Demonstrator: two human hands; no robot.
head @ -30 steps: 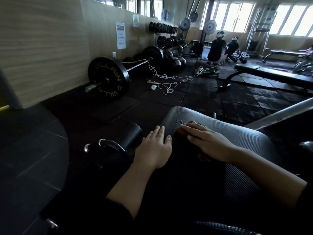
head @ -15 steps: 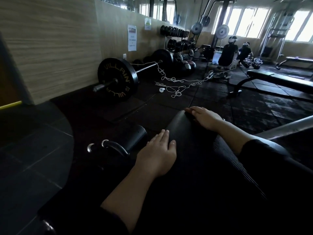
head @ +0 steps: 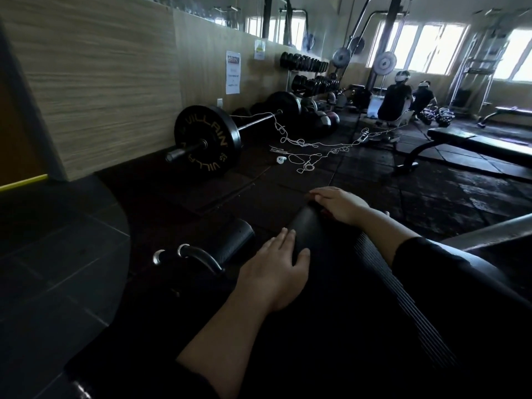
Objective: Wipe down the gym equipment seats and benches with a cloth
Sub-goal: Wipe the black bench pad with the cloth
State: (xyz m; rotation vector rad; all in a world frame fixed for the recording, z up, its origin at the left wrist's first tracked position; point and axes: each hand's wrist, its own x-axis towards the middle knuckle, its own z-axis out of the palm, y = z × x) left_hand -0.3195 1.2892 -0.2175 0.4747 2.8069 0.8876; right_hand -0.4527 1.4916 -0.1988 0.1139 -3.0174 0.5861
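A black padded seat [head: 339,263] with a ribbed cover stretches away from me in the lower middle of the view. My left hand [head: 276,272] rests flat on its left side, fingers straight and pointing forward. My right hand [head: 339,205] lies on the pad's far rounded end, with the fingers draped over the edge. A sliver of dark material shows under its palm. The dim light hides whether that is a cloth.
A black foam roller [head: 230,240] and chrome handles [head: 198,254] sit left of the seat. A loaded barbell [head: 207,141] lies along the wall, with white cord [head: 311,145] tangled on the floor. A flat bench [head: 475,142] stands at the right. Two people [head: 397,99] crouch at the back.
My right hand slid forward from the middle of the pad to its far end. My left hand stayed flat on the left side. The view tilted up slightly.
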